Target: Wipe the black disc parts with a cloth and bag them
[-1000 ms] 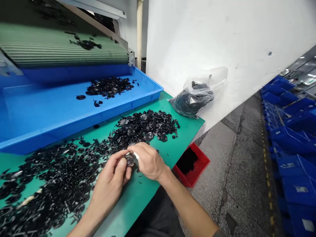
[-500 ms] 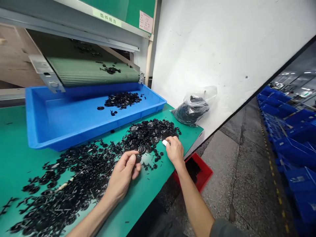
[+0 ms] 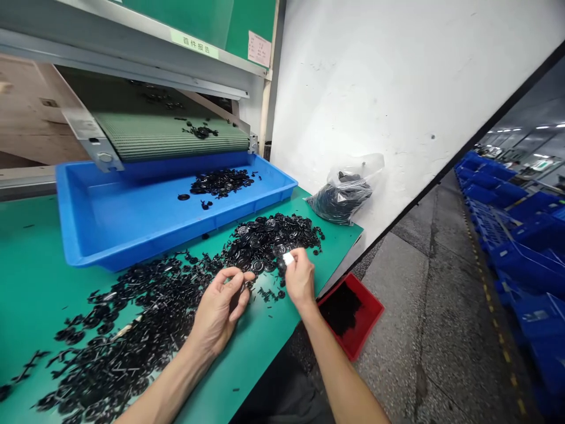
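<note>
A long heap of small black plastic parts (image 3: 163, 306), discs and thin sprue-like bits, spreads over the green tabletop (image 3: 247, 359). Beside its middle, my left hand (image 3: 218, 309) is curled with thumb and fingertips close together; whatever lies between them is hidden. My right hand (image 3: 301, 280) is closed in a pinch at the near edge of a denser mound of black discs (image 3: 265, 235). White wrapping (image 3: 288, 259) covers one of its fingertips. Dark parts sit right by those fingertips, and I cannot make out whether one is held.
Behind the heap stands a blue tray (image 3: 132, 229) with black parts inside, under the end of a green conveyor belt (image 3: 172, 129). A clear plastic bag (image 3: 346, 194) of black pieces leans against the white wall. Below the table edge is a red bin (image 3: 368, 312) holding dark bits.
My right hand has moved left and slightly closer, towards my left hand. The black disc seen in my left fingers earlier no longer shows clearly there. The view has shifted slightly.
</note>
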A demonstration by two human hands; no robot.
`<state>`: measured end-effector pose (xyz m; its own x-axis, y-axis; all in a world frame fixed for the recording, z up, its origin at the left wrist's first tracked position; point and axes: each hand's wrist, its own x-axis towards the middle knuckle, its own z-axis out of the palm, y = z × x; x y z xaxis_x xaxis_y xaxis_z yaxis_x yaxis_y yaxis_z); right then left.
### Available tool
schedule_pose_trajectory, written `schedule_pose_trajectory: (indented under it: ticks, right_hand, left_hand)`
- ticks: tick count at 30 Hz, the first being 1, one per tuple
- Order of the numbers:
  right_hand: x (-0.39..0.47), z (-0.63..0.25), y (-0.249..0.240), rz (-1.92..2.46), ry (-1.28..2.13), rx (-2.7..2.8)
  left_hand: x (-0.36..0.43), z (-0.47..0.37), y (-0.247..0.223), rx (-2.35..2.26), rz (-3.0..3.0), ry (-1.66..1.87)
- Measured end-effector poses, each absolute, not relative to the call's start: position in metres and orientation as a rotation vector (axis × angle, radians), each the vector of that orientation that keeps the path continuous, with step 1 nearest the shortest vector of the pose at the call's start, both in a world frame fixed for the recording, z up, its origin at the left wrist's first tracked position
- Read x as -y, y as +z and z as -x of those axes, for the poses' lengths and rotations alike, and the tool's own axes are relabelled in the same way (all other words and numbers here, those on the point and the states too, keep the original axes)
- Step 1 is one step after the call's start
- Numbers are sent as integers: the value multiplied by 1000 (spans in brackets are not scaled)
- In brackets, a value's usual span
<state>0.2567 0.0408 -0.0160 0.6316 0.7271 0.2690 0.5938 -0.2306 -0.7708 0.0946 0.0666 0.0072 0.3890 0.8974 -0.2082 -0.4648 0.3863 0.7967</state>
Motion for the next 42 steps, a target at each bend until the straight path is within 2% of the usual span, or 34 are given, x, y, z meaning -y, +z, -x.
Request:
schedule_pose_trajectory:
  ticks: [4, 8, 14, 19, 24, 29, 32, 37, 42]
  right_hand:
    - [-55, -216, -21, 1717, 401, 1031]
    - [-63, -213, -20, 1480, 681, 1004]
    - [-35, -229, -16, 1256, 911, 1044]
    - [-14, -215, -16, 1163, 946, 1192]
    - [-16, -216, -16, 1129, 1233, 1121]
    - [-17, -217, -9, 1279, 1172, 1036]
    - [-12, -219, 1, 1357, 1107, 1299]
    - [-8, -231, 18, 1447, 642, 1807]
    - [-15, -235, 12, 1359, 650, 1915]
  left_hand:
    - [-71, -89, 14, -741, -750, 1061]
    - [-66, -83, 26, -786, -852, 1093]
    - [-42, -82, 21, -867, -1065, 880]
    - [-36, -72, 16, -937, -1265, 783]
    - [-41, -66, 15, -1001, -1334, 759]
    - [-46, -67, 13, -969, -1441, 672]
    - [-46, -66, 11, -1002, -1493, 656]
    - [-49, -65, 8, -1006, -1477, 585]
    - [-50, -65, 8, -1031, -1466, 558]
